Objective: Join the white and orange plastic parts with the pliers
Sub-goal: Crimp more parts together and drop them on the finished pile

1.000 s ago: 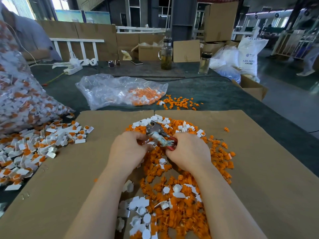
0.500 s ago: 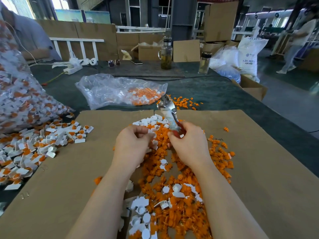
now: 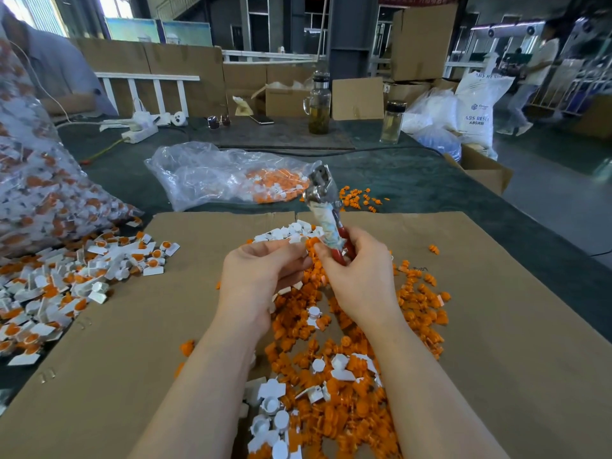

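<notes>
Warehouse-type room, cardboard sheet (image 3: 496, 326) laid over a dark worktop. Finished joined pieces (image 3: 66, 283) sit piled off the sheet's left edge. Left hand (image 3: 255, 286) has its fingers curled, pinching what looks like an orange part (image 3: 309, 243); can't tell if there's a white one in there too. Right hand (image 3: 357, 276) is wrapped around the red handles of the pliers (image 3: 326, 207), head tilted up, over the loose parts (image 3: 331, 376) mid-sheet. Parts look light, stiff and fiddly, so I'd pinch them by the edges.

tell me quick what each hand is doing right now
Left hand: fingers curled, pinching a small orange part.
Right hand: gripping the pliers by the red handles, head up.
</notes>
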`<action>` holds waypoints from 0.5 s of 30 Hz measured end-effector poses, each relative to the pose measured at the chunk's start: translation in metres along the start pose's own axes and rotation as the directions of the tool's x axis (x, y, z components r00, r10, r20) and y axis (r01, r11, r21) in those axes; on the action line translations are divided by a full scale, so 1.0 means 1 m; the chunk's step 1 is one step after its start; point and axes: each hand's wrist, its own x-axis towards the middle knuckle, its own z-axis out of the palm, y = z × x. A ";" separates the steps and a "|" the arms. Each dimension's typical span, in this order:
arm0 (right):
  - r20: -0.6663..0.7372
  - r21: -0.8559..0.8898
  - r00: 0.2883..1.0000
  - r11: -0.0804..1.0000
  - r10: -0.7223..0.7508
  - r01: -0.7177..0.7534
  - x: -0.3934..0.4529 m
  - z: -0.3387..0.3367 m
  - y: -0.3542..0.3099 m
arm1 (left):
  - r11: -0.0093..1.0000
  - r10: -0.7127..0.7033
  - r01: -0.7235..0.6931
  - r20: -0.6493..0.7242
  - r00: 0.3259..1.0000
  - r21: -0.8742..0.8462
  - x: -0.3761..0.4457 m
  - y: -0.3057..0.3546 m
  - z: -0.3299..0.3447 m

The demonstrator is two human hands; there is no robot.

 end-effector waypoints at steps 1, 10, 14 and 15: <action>-0.005 -0.006 1.000 1.000 0.000 0.000 0.000 0.000 0.000 | 1.000 0.001 -0.001 0.003 1.000 -0.005 0.000 0.000 0.000; -0.052 -0.010 0.998 1.000 -0.016 0.015 -0.001 0.002 -0.002 | 0.998 0.045 -0.045 -0.001 0.999 0.053 -0.002 0.001 0.001; -0.055 -0.032 0.998 0.999 -0.008 0.007 0.000 0.001 -0.001 | 0.994 0.086 -0.085 -0.008 0.996 0.076 -0.004 0.000 0.004; -0.061 -0.031 0.998 0.999 -0.012 0.010 0.000 0.001 -0.001 | 0.993 0.094 -0.093 -0.009 0.996 0.076 -0.004 0.000 0.004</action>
